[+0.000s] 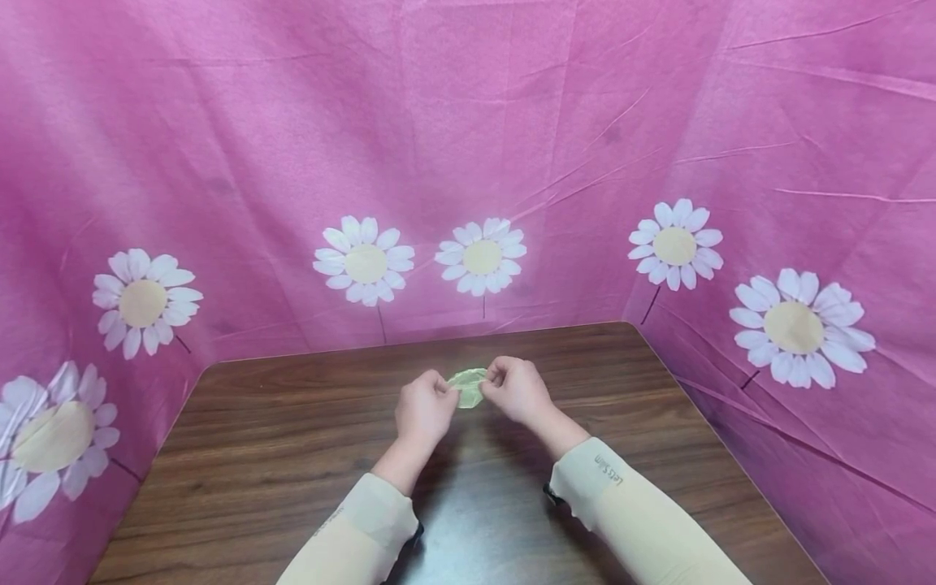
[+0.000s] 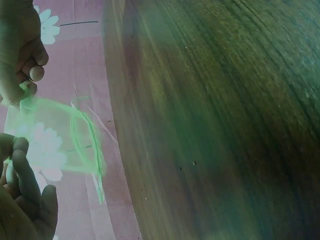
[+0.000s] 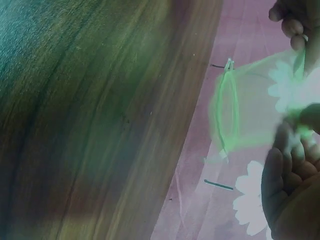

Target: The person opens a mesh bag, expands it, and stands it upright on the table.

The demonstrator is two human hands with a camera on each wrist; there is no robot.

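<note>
Stretched between both hands is a small, sheer, light-green mesh bag [image 1: 469,396], held above the far half of the wooden table. My left hand [image 1: 425,408] pinches its left side between thumb and fingers. On the opposite side my right hand [image 1: 517,392] pinches it the same way. In the left wrist view the see-through bag [image 2: 75,135] hangs from the fingers, its far end showing a looped edge. The right wrist view has the bag [image 3: 230,110] with a similar looped edge and small loose ends at its corners.
The dark wood-grain table [image 1: 278,439] has rounded back corners. A pink cloth [image 1: 468,122] printed with white daisies surrounds its back and sides. Both forearms wear cream sleeves [image 1: 643,512], with a dark band or strap edge at each cuff.
</note>
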